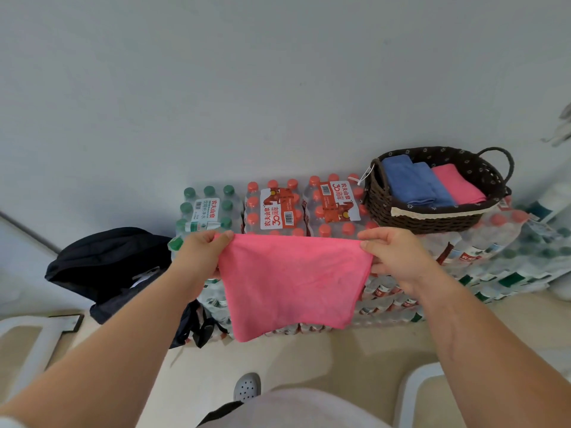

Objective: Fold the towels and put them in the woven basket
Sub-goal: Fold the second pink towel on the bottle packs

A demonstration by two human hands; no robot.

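Observation:
A pink towel hangs in the air in front of me, spread between both hands. My left hand pinches its upper left corner and my right hand pinches its upper right corner. Its lower edge droops in front of the stacked water packs. The dark woven basket stands at the right on top of the packs. Inside it lie two folded blue towels and a folded pink towel.
Shrink-wrapped packs of water bottles are stacked against the pale wall. A black bag lies to the left of the stack. White chair frames show at the lower left and the lower right. My grey shoe is on the beige floor.

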